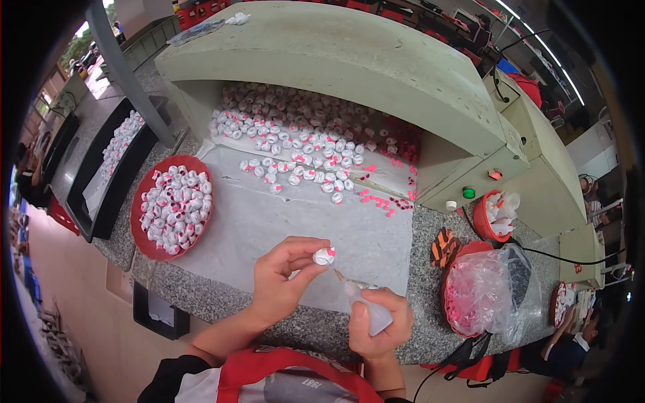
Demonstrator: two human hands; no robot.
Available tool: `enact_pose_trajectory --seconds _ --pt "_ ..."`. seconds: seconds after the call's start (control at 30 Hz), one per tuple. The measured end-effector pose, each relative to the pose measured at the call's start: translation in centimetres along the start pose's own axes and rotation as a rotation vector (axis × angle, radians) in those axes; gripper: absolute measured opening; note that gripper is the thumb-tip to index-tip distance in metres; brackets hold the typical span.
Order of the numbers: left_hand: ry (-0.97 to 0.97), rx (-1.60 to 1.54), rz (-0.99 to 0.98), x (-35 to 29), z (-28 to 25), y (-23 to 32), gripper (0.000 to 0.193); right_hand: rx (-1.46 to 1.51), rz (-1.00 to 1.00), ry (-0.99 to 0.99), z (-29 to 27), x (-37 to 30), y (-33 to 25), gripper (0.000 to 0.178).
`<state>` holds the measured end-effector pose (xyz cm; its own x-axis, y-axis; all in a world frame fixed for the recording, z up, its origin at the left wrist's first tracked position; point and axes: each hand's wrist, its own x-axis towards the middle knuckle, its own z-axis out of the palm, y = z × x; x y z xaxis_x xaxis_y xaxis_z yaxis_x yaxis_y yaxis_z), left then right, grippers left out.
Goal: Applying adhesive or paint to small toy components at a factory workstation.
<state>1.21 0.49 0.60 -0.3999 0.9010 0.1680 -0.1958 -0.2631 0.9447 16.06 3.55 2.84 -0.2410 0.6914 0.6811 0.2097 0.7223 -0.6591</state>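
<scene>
1. A single small white piece [324,256] with a pink mark on it is held above a pale sheet [235,208] on the speckled worktop [430,225], on the near side of a grey-green cabinet [316,50].
2. Pink-marked white pieces [176,208] fill the red basket [136,232] at left, seemingly the further-along lot; more white pieces [121,144] lie in a long black tray [74,208] farther left.
3. Plenty appears to be left: white pieces [295,151] crowd the cabinet's opening and spill nearer, many already showing pink, so which are finished cannot be told. Loose pink bits [379,201] are scattered at the opening's right.
4. The piece in hand looks partway through, judging by the bottle aimed its way.
5. Left hand [279,275]: a narrow grip, thumb and fingers pinching that piece.
6. Right hand [377,341]: a grip wrapped around a translucent squeeze bottle [379,317], its thin nozzle pointing at the piece; whether the tip touches is too small to tell.
</scene>
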Motion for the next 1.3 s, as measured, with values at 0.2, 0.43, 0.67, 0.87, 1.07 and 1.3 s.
enact_pose_trajectory --seconds 0.2,0.43,0.67,0.87,1.07,1.3 --pt "-0.063 -0.166 -0.241 0.5 -0.9 0.4 0.03 0.009 -0.04 -0.007 -0.1 0.0 0.0 0.023" --pt "-0.082 -0.25 -0.294 0.4 -1.1 0.3 0.03 0.018 -0.048 -0.024 -0.2 0.0 -0.1 0.024" --pt "-0.092 -0.248 -0.294 0.2 -0.9 0.4 0.03 0.009 -0.049 -0.009 -0.5 0.0 0.0 0.024" --pt "-0.04 -0.206 -0.273 0.3 -0.7 0.4 0.032 -0.039 -0.039 -0.032 -0.9 0.3 -0.3 0.021" --pt "-0.012 -0.216 -0.272 0.6 -0.9 0.1 0.032 0.02 0.124 0.026 0.3 -0.1 0.0 0.022" --pt "0.037 -0.263 -0.288 0.5 -1.9 -1.4 0.033 0.505 0.95 0.103 0.4 -0.8 13.2 0.043"
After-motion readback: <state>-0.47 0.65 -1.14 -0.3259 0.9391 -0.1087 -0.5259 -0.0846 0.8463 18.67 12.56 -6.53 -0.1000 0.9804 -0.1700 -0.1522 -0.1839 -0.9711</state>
